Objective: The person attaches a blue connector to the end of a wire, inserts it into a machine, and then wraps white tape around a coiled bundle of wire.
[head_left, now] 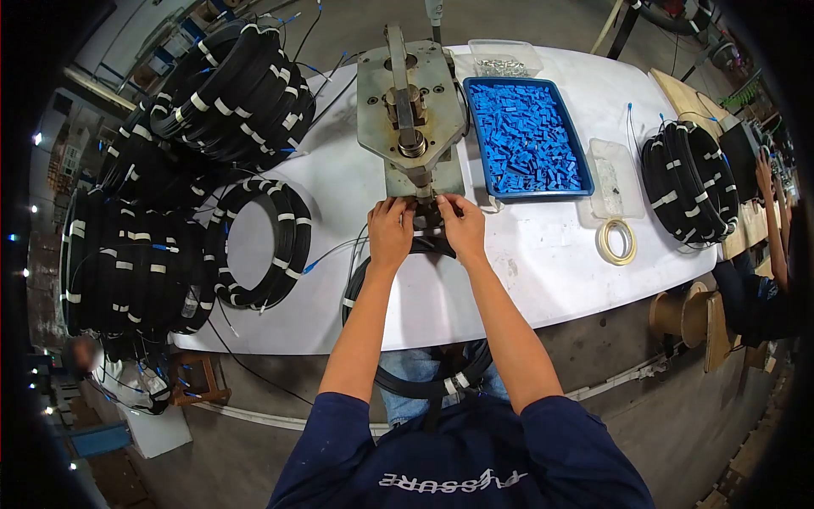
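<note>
At the foot of the metal hand press [410,119], my left hand [391,232] is closed, its fingertips bent in beside the press tip. My right hand [462,227] mirrors it on the other side, with thumb and fingers pinched together. Whatever sits between the fingers is small, dark and mostly hidden. A black cable coil [441,388] with white tape bands hangs over the table edge between my forearms and reaches up under my hands. Right of the press lies a blue tray [543,197] full of small blue plastic pieces [527,136].
A loose taped coil [293,242] lies left of my hands, with stacked coils [246,93] beyond it. On the right are a tape roll [616,242], a clear plastic container [616,178] and another coil bundle [688,182]. A co-worker's hand [765,176] shows at the far right.
</note>
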`<state>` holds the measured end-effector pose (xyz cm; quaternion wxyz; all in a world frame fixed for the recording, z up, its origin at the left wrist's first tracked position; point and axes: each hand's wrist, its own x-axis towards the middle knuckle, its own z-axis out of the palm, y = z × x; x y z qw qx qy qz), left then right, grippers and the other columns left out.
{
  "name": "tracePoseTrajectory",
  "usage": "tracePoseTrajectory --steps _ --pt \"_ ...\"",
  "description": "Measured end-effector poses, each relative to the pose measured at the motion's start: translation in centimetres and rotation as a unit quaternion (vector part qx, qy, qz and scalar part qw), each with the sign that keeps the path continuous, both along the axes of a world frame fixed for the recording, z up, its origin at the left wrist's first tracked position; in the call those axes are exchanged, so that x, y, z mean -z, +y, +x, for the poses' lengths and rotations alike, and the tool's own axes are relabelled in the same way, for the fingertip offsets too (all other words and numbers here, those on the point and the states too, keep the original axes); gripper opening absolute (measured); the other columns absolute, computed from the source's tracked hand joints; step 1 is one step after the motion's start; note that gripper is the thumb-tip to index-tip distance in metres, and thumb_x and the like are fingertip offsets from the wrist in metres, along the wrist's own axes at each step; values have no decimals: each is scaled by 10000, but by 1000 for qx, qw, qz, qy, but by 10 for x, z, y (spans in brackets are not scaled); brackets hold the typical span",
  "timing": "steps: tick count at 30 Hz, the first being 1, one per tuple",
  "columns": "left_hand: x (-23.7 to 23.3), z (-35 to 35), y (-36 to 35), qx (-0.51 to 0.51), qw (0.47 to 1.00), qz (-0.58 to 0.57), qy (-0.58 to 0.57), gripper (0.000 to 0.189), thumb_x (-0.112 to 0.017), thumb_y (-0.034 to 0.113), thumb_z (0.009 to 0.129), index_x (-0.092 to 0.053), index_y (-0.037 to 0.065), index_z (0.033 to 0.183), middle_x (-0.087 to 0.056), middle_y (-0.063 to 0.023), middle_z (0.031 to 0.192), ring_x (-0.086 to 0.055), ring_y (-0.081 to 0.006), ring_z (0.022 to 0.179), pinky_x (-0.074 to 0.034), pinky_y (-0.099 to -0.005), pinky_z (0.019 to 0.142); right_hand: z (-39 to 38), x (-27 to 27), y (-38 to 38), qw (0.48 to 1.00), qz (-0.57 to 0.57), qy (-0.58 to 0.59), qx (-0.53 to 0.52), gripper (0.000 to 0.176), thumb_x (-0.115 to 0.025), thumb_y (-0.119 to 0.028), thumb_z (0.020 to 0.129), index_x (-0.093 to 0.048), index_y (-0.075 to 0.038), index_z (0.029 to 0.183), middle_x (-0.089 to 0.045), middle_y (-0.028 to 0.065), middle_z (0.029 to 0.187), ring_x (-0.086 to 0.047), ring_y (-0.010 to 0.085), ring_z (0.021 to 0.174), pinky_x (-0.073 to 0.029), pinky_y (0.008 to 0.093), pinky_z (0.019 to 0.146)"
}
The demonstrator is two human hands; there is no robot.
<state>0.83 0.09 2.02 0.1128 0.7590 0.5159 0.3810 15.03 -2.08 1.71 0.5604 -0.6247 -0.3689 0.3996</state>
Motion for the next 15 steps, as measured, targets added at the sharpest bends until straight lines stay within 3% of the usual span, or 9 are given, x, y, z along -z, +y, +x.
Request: tracePoseTrajectory --steps 15 --pt "1 0 0 2 1000 0 -2 108 -582 106 868 -638 45 936 -638 -107 920 -571 -327 888 -419 -446 812 1 4 1 1000 -7 -4 -4 239 -674 -227 900 -717 0 961 -692 63 762 -601 109 688 -475 261 665"
